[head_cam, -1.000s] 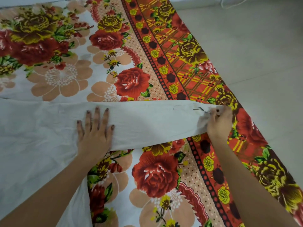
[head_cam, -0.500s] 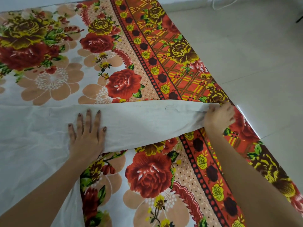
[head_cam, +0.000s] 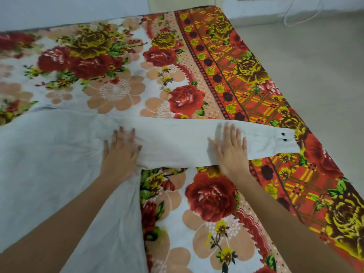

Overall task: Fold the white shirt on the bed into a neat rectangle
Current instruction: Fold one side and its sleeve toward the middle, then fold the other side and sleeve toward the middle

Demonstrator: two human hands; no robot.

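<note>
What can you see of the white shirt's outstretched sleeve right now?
The long white cloth sleeve lies flat, stretched rightward across the floral bedsheet. Its cuff, bearing two dark buttons, ends near the sheet's right edge. The left hand presses flat where it joins the shirt body; the right hand presses flat on its middle.

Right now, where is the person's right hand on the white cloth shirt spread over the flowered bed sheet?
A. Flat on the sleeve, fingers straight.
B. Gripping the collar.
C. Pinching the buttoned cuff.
A: the right hand lies flat with straight fingers on the long sleeve of the white shirt, short of the cuff.
</note>
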